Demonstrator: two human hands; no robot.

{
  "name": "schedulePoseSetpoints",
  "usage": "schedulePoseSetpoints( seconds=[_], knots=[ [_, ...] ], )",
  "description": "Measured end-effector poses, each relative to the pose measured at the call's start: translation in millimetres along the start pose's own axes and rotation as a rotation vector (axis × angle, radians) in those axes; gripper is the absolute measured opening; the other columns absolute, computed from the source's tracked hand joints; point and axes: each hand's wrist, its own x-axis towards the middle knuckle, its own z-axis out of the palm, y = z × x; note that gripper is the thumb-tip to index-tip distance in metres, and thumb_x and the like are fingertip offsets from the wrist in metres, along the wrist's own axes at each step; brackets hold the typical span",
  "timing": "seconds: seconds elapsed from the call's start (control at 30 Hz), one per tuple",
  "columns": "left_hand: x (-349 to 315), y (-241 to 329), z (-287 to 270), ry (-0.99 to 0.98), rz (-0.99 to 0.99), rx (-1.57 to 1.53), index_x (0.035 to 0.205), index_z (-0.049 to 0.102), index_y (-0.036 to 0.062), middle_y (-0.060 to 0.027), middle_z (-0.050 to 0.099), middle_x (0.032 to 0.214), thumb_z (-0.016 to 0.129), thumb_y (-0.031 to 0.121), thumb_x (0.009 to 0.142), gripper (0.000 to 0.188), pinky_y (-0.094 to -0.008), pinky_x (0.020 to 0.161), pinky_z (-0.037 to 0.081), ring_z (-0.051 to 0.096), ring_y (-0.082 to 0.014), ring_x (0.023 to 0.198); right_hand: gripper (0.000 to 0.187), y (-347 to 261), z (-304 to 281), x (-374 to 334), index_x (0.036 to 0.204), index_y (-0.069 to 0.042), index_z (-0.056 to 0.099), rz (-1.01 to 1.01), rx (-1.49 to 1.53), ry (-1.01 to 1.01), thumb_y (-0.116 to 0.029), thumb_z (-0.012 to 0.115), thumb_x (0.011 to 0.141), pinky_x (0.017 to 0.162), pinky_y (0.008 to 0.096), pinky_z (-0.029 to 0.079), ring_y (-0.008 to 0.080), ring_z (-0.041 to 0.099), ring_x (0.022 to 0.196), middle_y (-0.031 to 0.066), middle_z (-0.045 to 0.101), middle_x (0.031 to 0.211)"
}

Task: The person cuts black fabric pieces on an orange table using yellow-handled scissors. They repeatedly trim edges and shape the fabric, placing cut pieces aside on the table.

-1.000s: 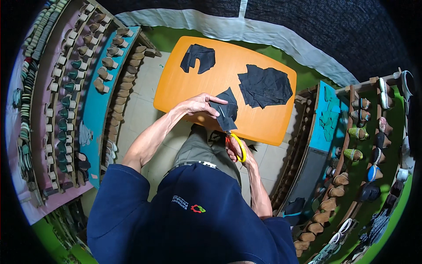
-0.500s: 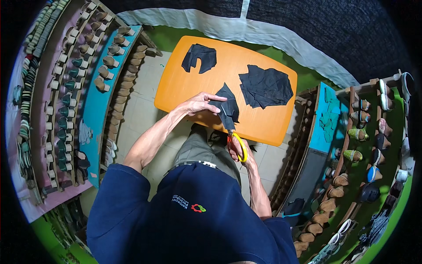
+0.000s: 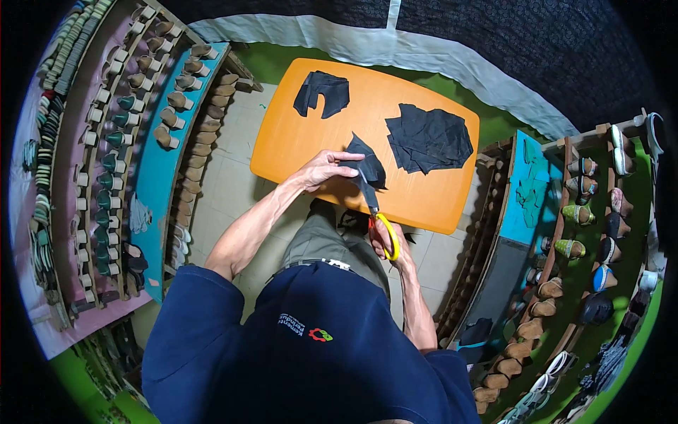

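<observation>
My left hand pinches a piece of black fabric above the near edge of the orange table. My right hand grips scissors with yellow and red handles. Their blades point away from me and lie at the lower part of the fabric; how far they stand apart is hard to make out. Beyond my left hand, a black cut piece with a notch lies flat on the table. A pile of black fabric pieces is at the table's right side.
Shelves on the left hold rows of brown shoe lasts and green ones. On the right, a rack carries several shoes, beside a blue board with green scraps. A dark curtain hangs behind the table.
The left fingers and the held fabric have shifted slightly, and the scissor blades look closer together. The whole view has moved a little; the pieces on the table stay put.
</observation>
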Motion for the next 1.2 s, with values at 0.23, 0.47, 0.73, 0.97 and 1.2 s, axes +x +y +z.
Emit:
schedulePoseSetpoints(
  seconds=[0.23,0.47,0.73,0.97,1.2],
  knots=[
    [1,20,-1,-0.13,-0.005,0.191,0.137,0.06,0.0043,-0.0044,0.073,0.1,0.075,0.0,0.081,0.058,-0.0225,0.087,0.052,0.067,-0.008,0.09,0.067,8,-1,4,0.091,-0.003,0.055,-0.015,0.045,-0.093,-0.07,0.048,0.095,0.044,0.0246,0.036,0.0099,0.044,0.048,0.0001,0.046,0.061],
    [3,14,5,-0.115,0.014,0.139,0.135,0.062,0.0061,-0.0024,0.073,0.101,0.078,-0.001,0.078,0.06,-0.0198,0.085,0.051,0.065,-0.0052,0.088,0.07,9,-1,11,0.095,-0.002,0.054,-0.008,0.003,-0.072,-0.073,0.048,0.093,0.045,0.0242,0.037,0.01,0.045,0.049,0.0004,0.046,0.061],
    [0,25,8,-0.101,-0.013,0.197,0.137,0.061,0.0061,-0.0014,0.072,0.098,0.078,-0.001,0.079,0.061,-0.0202,0.083,0.052,0.065,-0.006,0.087,0.072,10,-1,12,0.095,-0.003,0.054,-0.044,-0.013,-0.076,-0.075,0.047,0.092,0.044,0.0243,0.037,0.0097,0.045,0.049,0.0002,0.046,0.06],
    [7,17,1,-0.157,-0.026,0.163,0.137,0.06,0.0053,-0.0045,0.071,0.105,0.077,-0.001,0.079,0.061,-0.0235,0.084,0.053,0.066,-0.0092,0.09,0.049,-2,2,7,0.088,-0.007,0.052,0.006,0.0,-0.043,-0.055,0.055,0.099,0.044,0.0248,0.037,0.0079,0.043,0.048,-0.0019,0.042,0.059],
    [8,13,0,-0.1,-0.012,0.175,0.138,0.059,0.0059,-0.0035,0.072,0.104,0.077,0.001,0.079,0.061,-0.0198,0.085,0.05,0.065,-0.0071,0.09,0.064,2,5,10,0.089,-0.006,0.052,-0.017,0.0,-0.006,-0.07,0.051,0.093,0.041,0.0237,0.035,0.0084,0.042,0.047,-0.0006,0.044,0.06]
  ],
)
